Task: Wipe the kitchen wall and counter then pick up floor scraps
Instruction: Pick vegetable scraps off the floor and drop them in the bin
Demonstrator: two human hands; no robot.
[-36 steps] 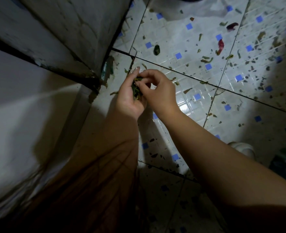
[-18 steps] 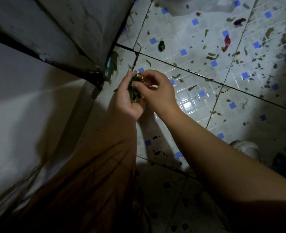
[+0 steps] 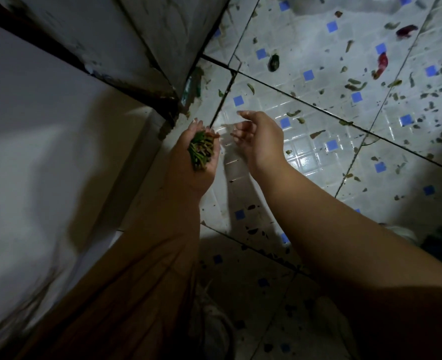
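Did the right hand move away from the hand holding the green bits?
Yes. The right hand let go of the scraps cupped in the left hand and pulled off to the right, out over the tiled floor, fingers now loose and empty.

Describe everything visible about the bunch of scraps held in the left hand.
The bunch of scraps is a loose clump of thin green strips with some brownish and reddish bits, likely vegetable trimmings. It lies in the upturned palm of the left hand, whose fingers curl loosely around it. It is held above the tiled floor, near the cabinet corner. The right hand hangs beside it without touching.
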